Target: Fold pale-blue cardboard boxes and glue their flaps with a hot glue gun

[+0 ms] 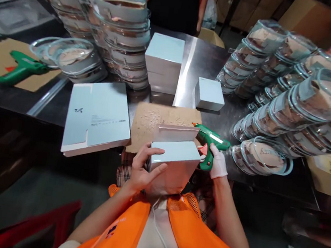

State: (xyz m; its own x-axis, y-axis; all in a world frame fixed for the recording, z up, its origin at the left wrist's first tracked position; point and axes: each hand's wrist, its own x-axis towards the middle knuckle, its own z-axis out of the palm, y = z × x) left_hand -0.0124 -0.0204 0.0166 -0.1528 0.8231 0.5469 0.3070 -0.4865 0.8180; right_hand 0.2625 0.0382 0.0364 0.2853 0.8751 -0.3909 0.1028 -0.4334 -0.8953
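Observation:
Close to my body, a pale blue and white box is tilted at the table's front edge, with a flap raised at its far side. My left hand grips its left side, thumb on the near face and fingers over the top. In my gloved right hand is a green hot glue gun, its orange nozzle pointing left over the raised flap. Under the nozzle lies a piece of cardboard spotted with glue residue.
Flat box blanks are stacked at left. A tall box stack and a small box stand farther back. Clear round containers tower on both sides. Another green glue gun lies at far left. A person stands opposite.

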